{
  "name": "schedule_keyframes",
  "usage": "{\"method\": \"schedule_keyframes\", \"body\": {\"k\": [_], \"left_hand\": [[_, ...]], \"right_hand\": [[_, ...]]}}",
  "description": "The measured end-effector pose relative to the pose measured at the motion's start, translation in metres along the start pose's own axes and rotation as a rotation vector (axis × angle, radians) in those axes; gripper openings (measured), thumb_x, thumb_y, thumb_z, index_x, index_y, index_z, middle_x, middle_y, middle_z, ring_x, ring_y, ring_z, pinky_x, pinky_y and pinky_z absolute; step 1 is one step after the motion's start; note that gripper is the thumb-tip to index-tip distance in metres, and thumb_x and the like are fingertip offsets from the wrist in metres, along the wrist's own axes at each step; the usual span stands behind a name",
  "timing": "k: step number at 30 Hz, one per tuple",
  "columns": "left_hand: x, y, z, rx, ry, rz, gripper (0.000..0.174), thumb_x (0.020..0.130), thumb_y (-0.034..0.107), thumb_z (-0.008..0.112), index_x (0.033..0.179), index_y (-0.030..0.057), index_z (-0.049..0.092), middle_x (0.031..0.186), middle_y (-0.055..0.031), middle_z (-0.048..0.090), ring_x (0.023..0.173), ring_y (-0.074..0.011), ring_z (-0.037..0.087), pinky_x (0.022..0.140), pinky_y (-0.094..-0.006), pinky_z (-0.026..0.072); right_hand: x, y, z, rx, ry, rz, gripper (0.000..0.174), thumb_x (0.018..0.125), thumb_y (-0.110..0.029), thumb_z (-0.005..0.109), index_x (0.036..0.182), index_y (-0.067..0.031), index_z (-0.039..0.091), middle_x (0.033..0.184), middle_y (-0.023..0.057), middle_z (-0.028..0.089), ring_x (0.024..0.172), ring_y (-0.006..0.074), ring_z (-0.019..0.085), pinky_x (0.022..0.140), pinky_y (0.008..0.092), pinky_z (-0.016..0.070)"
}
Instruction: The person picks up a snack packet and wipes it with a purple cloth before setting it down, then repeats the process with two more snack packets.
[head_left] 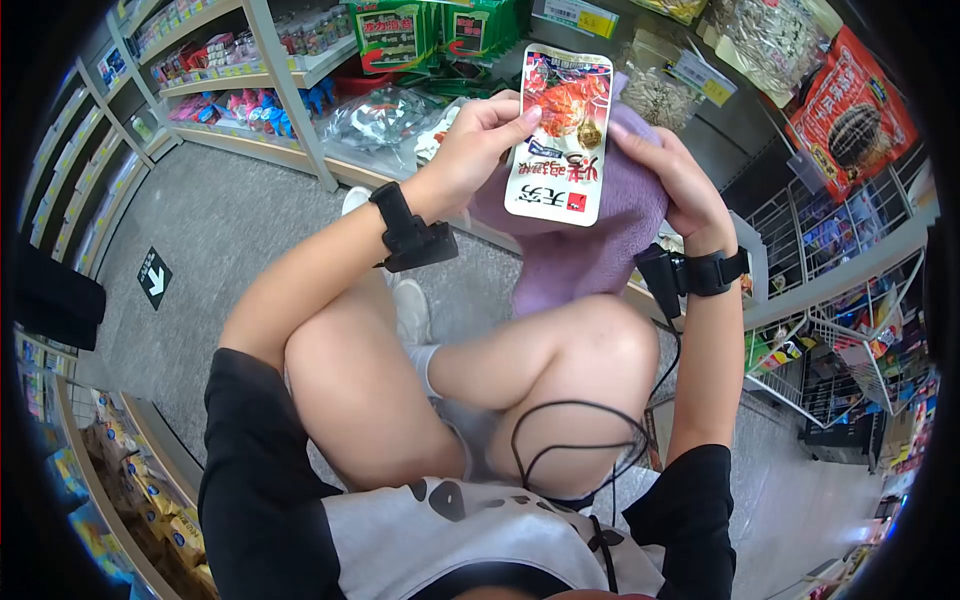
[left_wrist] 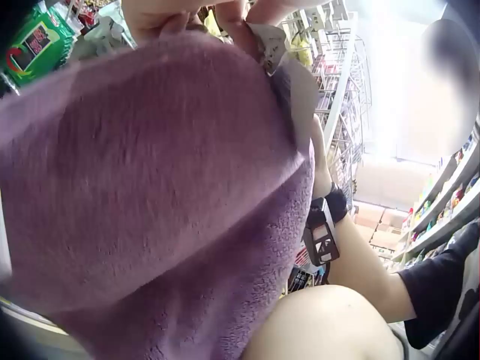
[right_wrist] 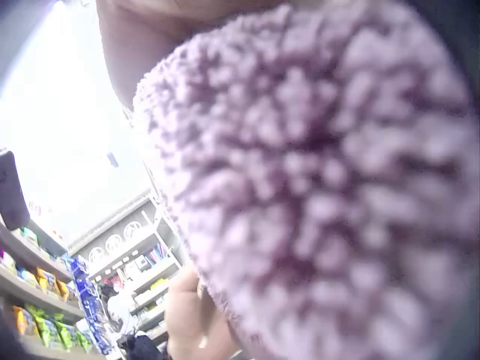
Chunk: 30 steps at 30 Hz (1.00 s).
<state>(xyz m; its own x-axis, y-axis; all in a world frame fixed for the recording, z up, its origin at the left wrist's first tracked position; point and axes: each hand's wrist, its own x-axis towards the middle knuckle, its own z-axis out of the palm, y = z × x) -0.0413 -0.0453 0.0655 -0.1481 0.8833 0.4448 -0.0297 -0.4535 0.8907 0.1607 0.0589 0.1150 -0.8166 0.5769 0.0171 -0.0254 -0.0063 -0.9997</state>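
A white snack packet with a red food picture and printed characters is held up in front of the shelf, its lettering upside down in the head view. My left hand pinches its left edge, thumb on the front. My right hand grips a fluffy purple cloth, with the thumb near the packet's right edge. The cloth hangs behind and below the packet. In the left wrist view the cloth hides most of the packet; in the right wrist view the cloth fills much of the picture.
Green bags and clear plastic packs sit on the shelf ahead. A red bag hangs at the upper right, above wire racks. My bent knees are below the hands, and a black cable loops over one leg.
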Motion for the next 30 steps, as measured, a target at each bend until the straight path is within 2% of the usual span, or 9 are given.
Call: {"method": "schedule_keyframes", "body": {"k": [2, 9, 13, 17, 19, 21, 25, 27, 30], "left_hand": [[-0.006, 0.015, 0.010, 0.033, 0.014, -0.029, 0.028, 0.095, 0.023, 0.051, 0.095, -0.0018, 0.064, 0.096, 0.0020, 0.058, 0.079, -0.0047, 0.059, 0.069, -0.0212, 0.0489], [-0.039, 0.037, 0.026, 0.011, 0.086, -0.221, 0.026, 0.096, 0.026, 0.048, 0.092, 0.0046, 0.063, 0.080, 0.0004, 0.064, 0.070, -0.0042, 0.057, 0.060, -0.0215, 0.0442], [-0.047, 0.031, 0.024, -0.030, 0.139, -0.301, 0.026, 0.096, 0.025, 0.047, 0.094, 0.0047, 0.063, 0.079, 0.0003, 0.065, 0.068, -0.0047, 0.060, 0.058, -0.0206, 0.0465], [-0.030, 0.000, 0.028, -0.097, 0.226, -0.260, 0.025, 0.097, 0.023, 0.046, 0.092, 0.0041, 0.062, 0.079, -0.0004, 0.064, 0.065, -0.0050, 0.060, 0.054, -0.0199, 0.0450], [-0.031, -0.012, 0.029, -0.116, 0.233, -0.343, 0.025, 0.095, 0.026, 0.048, 0.091, 0.0052, 0.062, 0.082, -0.0001, 0.065, 0.069, -0.0049, 0.061, 0.062, -0.0207, 0.0489], [-0.035, -0.018, 0.032, -0.099, 0.206, -0.366, 0.026, 0.096, 0.025, 0.048, 0.090, 0.0051, 0.063, 0.076, 0.0020, 0.062, 0.065, -0.0036, 0.057, 0.057, -0.0201, 0.0446], [-0.036, -0.037, 0.014, 0.091, 0.161, -0.298, 0.023, 0.096, 0.021, 0.047, 0.093, 0.0052, 0.062, 0.079, 0.0031, 0.060, 0.064, -0.0035, 0.051, 0.055, -0.0187, 0.0381], [-0.041, -0.038, 0.013, 0.123, 0.199, -0.232, 0.021, 0.095, 0.020, 0.046, 0.094, 0.0055, 0.061, 0.082, 0.0023, 0.060, 0.065, -0.0038, 0.049, 0.055, -0.0177, 0.0362], [-0.037, -0.035, 0.011, -0.058, 0.212, -0.336, 0.021, 0.095, 0.017, 0.043, 0.101, 0.0037, 0.058, 0.090, -0.0005, 0.061, 0.076, -0.0059, 0.056, 0.063, -0.0202, 0.0449]], "right_hand": [[-0.011, 0.001, -0.006, -0.100, -0.099, 0.010, 0.032, 0.092, -0.027, 0.056, 0.105, 0.0016, 0.060, 0.096, 0.0069, 0.065, 0.081, 0.0117, 0.063, 0.074, 0.0249, 0.0496], [-0.029, 0.001, -0.010, 0.473, 0.177, -0.244, 0.039, 0.096, -0.032, 0.045, 0.111, 0.0019, 0.057, 0.100, 0.0101, 0.064, 0.089, 0.0179, 0.063, 0.081, 0.0315, 0.0492], [-0.040, -0.021, 0.024, 0.561, 0.375, -0.542, 0.044, 0.098, -0.036, 0.040, 0.112, 0.0024, 0.056, 0.102, 0.0106, 0.063, 0.092, 0.0203, 0.062, 0.086, 0.0321, 0.0473], [-0.021, -0.005, 0.034, 0.150, 0.418, -0.634, 0.041, 0.098, -0.036, 0.042, 0.107, 0.0009, 0.058, 0.095, 0.0041, 0.062, 0.084, 0.0115, 0.056, 0.076, 0.0283, 0.0447], [-0.014, 0.024, 0.029, -0.152, 0.428, -0.522, 0.038, 0.098, -0.035, 0.042, 0.097, -0.0012, 0.061, 0.085, -0.0010, 0.059, 0.078, 0.0075, 0.051, 0.072, 0.0266, 0.0426], [-0.002, 0.051, 0.039, -0.003, 0.439, -0.506, 0.037, 0.097, -0.033, 0.044, 0.091, -0.0007, 0.062, 0.086, 0.0027, 0.056, 0.074, 0.0103, 0.051, 0.072, 0.0278, 0.0434], [-0.001, 0.090, 0.057, -0.693, 0.291, -0.653, 0.029, 0.088, -0.021, 0.055, 0.103, 0.0023, 0.062, 0.111, 0.0177, 0.047, 0.101, 0.0289, 0.048, 0.088, 0.0378, 0.0398], [-0.001, 0.091, 0.059, -0.745, 0.224, -0.724, 0.030, 0.085, -0.018, 0.057, 0.107, 0.0016, 0.062, 0.126, 0.0210, 0.042, 0.113, 0.0351, 0.041, 0.096, 0.0411, 0.0350], [0.004, 0.093, 0.045, -0.833, 0.194, -0.820, 0.033, 0.087, -0.020, 0.055, 0.112, 0.0024, 0.059, 0.141, 0.0237, 0.027, 0.121, 0.0374, 0.038, 0.101, 0.0407, 0.0323]]}}
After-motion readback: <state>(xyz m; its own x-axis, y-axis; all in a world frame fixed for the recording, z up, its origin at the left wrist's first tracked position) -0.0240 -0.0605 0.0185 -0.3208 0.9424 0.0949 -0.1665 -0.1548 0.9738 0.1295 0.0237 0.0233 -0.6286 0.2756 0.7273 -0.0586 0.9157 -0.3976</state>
